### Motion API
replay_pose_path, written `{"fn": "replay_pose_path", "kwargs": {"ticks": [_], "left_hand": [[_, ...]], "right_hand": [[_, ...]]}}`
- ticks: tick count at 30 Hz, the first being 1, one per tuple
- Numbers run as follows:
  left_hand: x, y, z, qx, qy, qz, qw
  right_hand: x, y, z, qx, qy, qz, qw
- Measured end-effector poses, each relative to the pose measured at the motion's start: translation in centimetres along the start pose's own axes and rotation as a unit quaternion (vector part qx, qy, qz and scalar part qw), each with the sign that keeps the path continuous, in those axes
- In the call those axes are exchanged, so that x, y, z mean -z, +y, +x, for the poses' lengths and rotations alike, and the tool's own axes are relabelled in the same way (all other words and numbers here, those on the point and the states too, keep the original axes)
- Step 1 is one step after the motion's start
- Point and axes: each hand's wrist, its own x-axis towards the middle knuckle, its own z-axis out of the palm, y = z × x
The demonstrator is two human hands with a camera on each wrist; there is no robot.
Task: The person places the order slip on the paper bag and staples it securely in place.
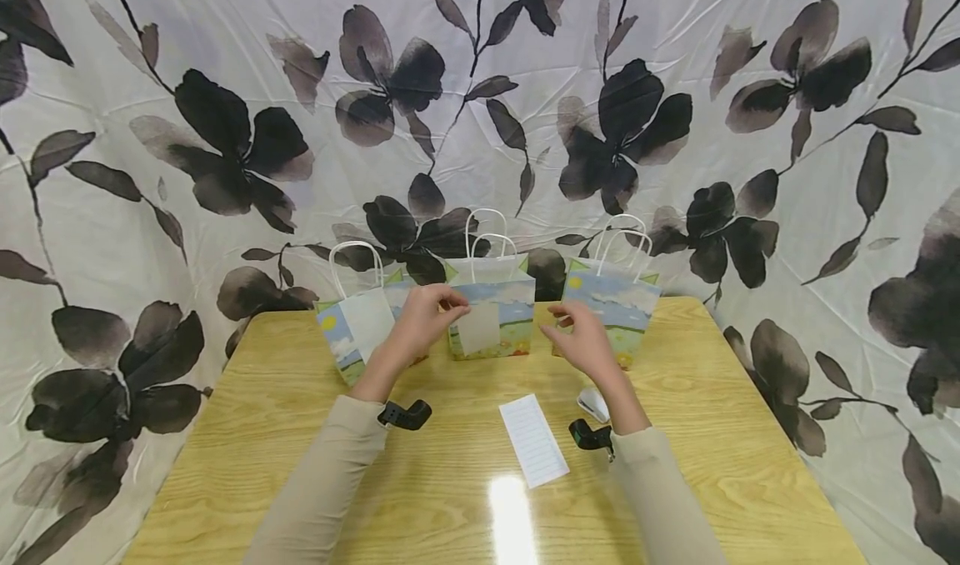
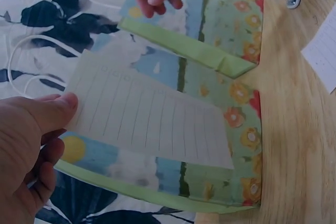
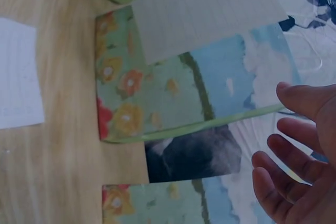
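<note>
My left hand (image 1: 427, 322) pinches the top of a lined paper slip (image 2: 152, 114) between thumb and fingers. The slip hangs against the front of the middle paper gift bag (image 1: 513, 298), which is printed with sky, grass and flowers and has white handles. In the right wrist view, the slip slants across the bag, near one side of its front. My right hand (image 1: 585, 342) is held between the middle bag and the right gift bag (image 1: 618, 298), fingers loosely bent and holding nothing. The left gift bag (image 1: 330, 323) has a white slip (image 1: 367, 322) on its front.
Another lined slip (image 1: 534, 440) lies on the wooden table (image 1: 442, 482), nearer to me than the bags. A white stapler (image 1: 594, 404) lies beside my right wrist. Behind the bags hangs a floral cloth (image 1: 495, 157). Each wrist wears a black camera (image 1: 405, 415).
</note>
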Motion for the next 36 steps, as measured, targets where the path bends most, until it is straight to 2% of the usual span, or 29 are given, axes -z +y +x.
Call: {"fn": "replay_pose_path", "kwargs": {"ticks": [4,11,17,23,30,36], "left_hand": [[0.2,-0.1,0.6,-0.014,0.013,0.016,0.9997],[0.5,-0.3,1.5,-0.017,0.033,0.034,0.9987],[0.5,-0.5,2.0,-0.018,0.045,0.055,0.9973],[0.7,-0.8,2.5,-0.007,0.045,0.071,0.9964],[0.5,-0.8,3.3,-0.016,0.041,0.062,0.9971],[-0.1,-1.3,3.7,-0.022,0.042,0.058,0.9972]], "right_hand": [[-0.2,-0.8,1.4,-0.001,0.017,-0.003,1.000],[-0.1,-2.1,4.0,0.018,0.034,-0.015,0.999],[-0.3,-2.6,6.3,0.046,0.008,-0.032,0.998],[-0.8,-3.0,7.8,0.041,-0.041,0.000,0.998],[-1.3,-2.6,9.3,0.051,-0.020,0.016,0.998],[-1.7,-2.2,10.1,0.059,-0.045,0.013,0.997]]}}
